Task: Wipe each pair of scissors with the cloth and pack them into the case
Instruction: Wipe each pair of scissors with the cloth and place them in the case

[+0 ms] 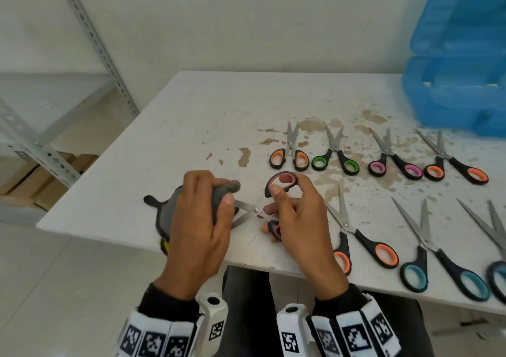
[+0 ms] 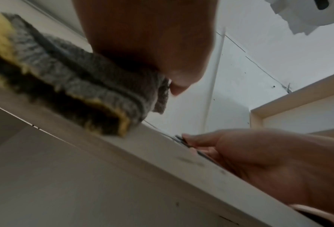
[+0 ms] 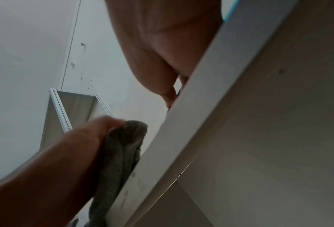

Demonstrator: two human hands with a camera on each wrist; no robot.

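My left hand (image 1: 202, 214) grips a grey cloth (image 1: 167, 206) at the table's front edge and pinches it round one blade of a pair of pink-handled scissors (image 1: 256, 210), whose blades are spread apart. My right hand (image 1: 295, 214) holds those scissors by their handles (image 1: 280, 180). In the left wrist view the cloth (image 2: 80, 86) is bunched under my left hand (image 2: 152, 38), with yellow trim on it. The right wrist view shows the cloth (image 3: 121, 150) from below the table edge. A blue case (image 1: 460, 63) stands open at the back right.
Several more scissors lie on the stained white table (image 1: 219, 115): a far row with orange (image 1: 290, 154), green (image 1: 335, 156) and pink (image 1: 394, 162) handles, and a near row with orange (image 1: 361, 241) and teal (image 1: 438, 261) handles. A metal shelf rack (image 1: 54, 148) stands to the left.
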